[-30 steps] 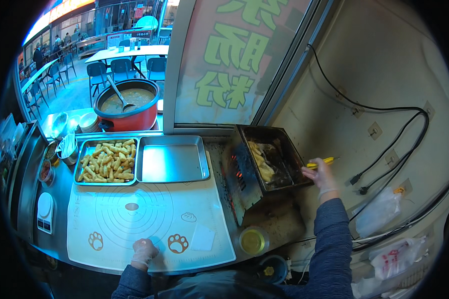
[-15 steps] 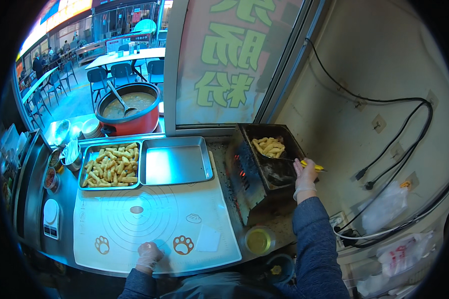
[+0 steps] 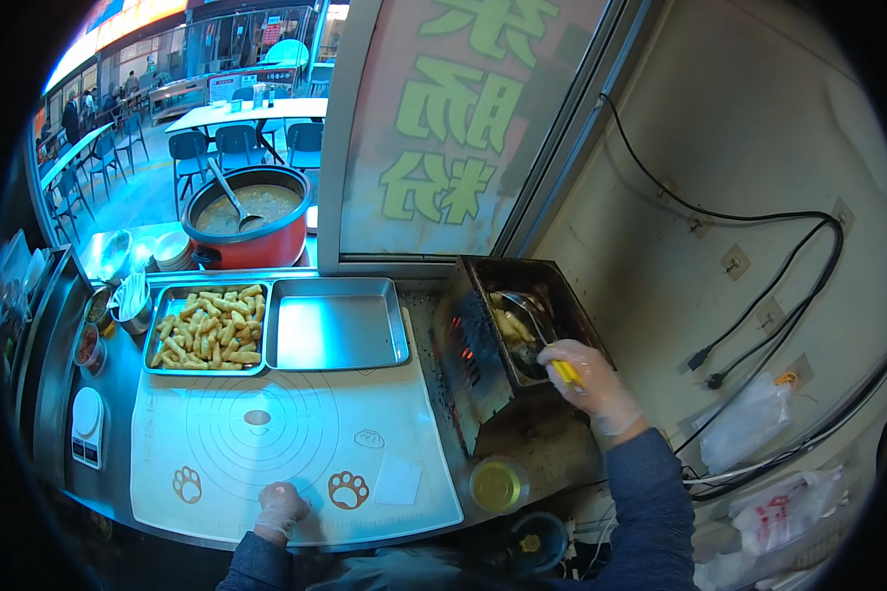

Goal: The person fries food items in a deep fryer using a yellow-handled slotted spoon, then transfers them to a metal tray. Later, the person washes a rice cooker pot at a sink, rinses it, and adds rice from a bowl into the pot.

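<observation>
My right hand [image 3: 583,386], in a clear glove, is closed round the yellow handle [image 3: 568,373] of a metal skimmer. The skimmer's bowl [image 3: 539,317] is tilted inside a dark, box-shaped fryer [image 3: 494,379] at the right. Pale golden fried pieces [image 3: 512,325] lie at the bowl, partly hidden by its rim and the shadow. My left hand [image 3: 281,504], gloved too, rests as a loose fist at the near edge of the white baking mat [image 3: 296,433], with nothing visible in it.
Beyond the mat stand a tray [image 3: 158,366] of golden fried sticks and a bare metal tray [image 3: 335,325]. A red pot [image 3: 256,251] with a ladle is behind them. A yellow-liquid cup [image 3: 498,485] sits near the fryer; cables [image 3: 759,217] hang on the right wall.
My right hand has come nearer and lower, turning the skimmer. Its bowl, level and heaped with golden pieces before, is now tipped down in the fryer. My left hand stays on the mat.
</observation>
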A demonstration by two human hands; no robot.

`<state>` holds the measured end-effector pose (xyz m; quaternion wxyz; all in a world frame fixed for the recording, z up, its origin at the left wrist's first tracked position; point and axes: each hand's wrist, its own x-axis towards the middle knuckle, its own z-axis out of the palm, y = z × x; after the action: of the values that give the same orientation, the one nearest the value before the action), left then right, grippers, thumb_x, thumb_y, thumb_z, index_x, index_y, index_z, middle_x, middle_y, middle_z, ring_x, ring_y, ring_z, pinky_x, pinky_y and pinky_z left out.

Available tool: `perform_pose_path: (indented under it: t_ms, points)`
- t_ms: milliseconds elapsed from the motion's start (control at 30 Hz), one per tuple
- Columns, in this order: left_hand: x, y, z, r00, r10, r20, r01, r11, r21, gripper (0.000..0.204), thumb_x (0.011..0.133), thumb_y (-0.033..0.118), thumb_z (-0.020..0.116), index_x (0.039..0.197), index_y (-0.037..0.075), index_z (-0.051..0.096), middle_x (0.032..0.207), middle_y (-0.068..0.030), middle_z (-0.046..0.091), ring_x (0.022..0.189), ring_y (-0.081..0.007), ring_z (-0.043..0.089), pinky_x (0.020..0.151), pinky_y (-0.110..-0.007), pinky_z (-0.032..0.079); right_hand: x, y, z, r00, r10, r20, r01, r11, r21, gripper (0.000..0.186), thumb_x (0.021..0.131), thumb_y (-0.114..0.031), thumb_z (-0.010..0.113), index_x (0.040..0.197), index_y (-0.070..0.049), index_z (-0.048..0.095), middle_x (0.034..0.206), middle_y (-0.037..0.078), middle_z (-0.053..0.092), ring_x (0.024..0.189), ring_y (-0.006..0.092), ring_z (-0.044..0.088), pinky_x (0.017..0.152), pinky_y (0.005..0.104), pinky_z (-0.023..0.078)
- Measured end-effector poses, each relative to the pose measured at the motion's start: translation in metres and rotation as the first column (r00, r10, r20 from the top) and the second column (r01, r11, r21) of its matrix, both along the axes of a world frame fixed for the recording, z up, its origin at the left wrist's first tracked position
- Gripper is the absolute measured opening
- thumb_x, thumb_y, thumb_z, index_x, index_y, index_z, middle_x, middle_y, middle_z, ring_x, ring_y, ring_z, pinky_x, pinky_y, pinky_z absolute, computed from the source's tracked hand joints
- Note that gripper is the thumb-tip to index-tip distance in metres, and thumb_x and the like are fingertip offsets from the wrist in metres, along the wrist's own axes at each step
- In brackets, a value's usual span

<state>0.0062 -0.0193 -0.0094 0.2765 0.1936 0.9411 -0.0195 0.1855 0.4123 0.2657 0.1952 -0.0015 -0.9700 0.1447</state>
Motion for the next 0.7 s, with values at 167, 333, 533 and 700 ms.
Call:
perform_pose_path:
  t_ms: [167,333,533,700]
  points:
    - [-0.001,0.002,0.000,1.000,-0.001,0.023,0.001,1.000,-0.008,0.042,0.079,0.044,0.062,0.095,0.006,0.071,0.098,-0.0154,0.069,0.095,-0.0291,0.066,0.084,-0.036,0.051,0.016,0.010,0.033,0.993,-0.117,0.012,0.116,0.971,-0.210,0.010,0.081,-0.007,0.062,0.090,-0.003,0.061,0.087,0.012,0.064,0.082,0.0261,0.062,0.078,0.0320,0.048]
    - [-0.002,0.002,0.000,1.000,0.012,0.002,-0.012,1.000,-0.004,0.045,0.078,0.046,0.061,0.096,0.006,0.071,0.098,-0.0165,0.068,0.096,-0.0300,0.065,0.083,-0.036,0.051,0.004,0.052,0.017,0.973,-0.199,0.116,0.210,0.973,-0.093,0.009,0.082,-0.008,0.060,0.089,-0.003,0.059,0.084,0.009,0.063,0.079,0.0228,0.063,0.076,0.0326,0.047]
    - [-0.003,0.001,-0.003,1.000,0.006,0.027,-0.005,1.000,-0.020,0.047,0.079,0.048,0.060,0.096,0.005,0.071,0.100,-0.0166,0.068,0.097,-0.0306,0.064,0.084,-0.037,0.050,0.014,0.101,0.015,0.838,-0.510,0.195,0.485,0.531,-0.695,0.010,0.083,-0.012,0.057,0.088,-0.004,0.057,0.079,0.006,0.061,0.072,0.0245,0.067,0.060,0.0323,0.054]
    - [-0.002,0.003,0.002,1.000,0.014,0.024,-0.014,1.000,-0.006,0.046,0.080,0.046,0.059,0.096,0.005,0.071,0.101,-0.0167,0.068,0.098,-0.0302,0.064,0.084,-0.037,0.050,0.020,0.128,-0.022,0.658,-0.719,0.223,0.335,0.015,-0.942,0.026,0.085,-0.023,0.053,0.099,-0.001,0.053,0.091,0.015,0.059,0.075,0.0340,0.068,0.058,0.0372,0.059]
